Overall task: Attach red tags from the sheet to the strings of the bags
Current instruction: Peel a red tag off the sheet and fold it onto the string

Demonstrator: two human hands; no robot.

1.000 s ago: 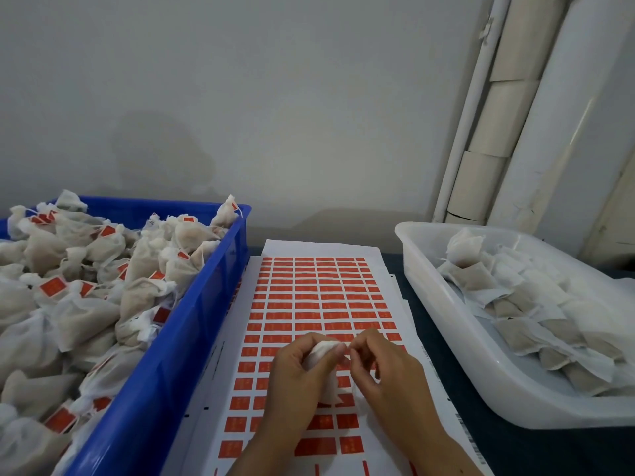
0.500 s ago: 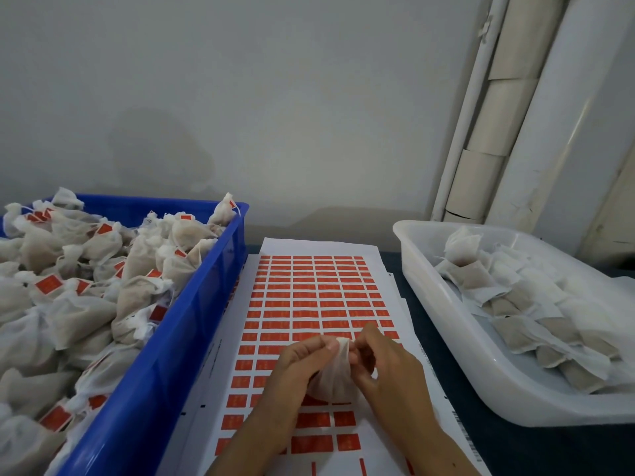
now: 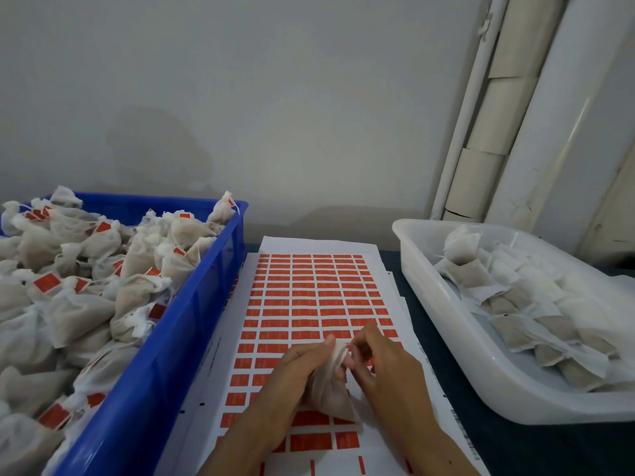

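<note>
So the blue crate on the left is piled with bags that already wear tags, the white tub on the right holds untagged ones, and the sheet of red tags lies flat on the tabletop between them. Over the near end of the sheet, the left hand grips one bag by its gathered neck while the right hand pinches at the top, I'd guess drawing out the string. No tag on it yet, so next is peeling one off and folding it over the string.
</note>
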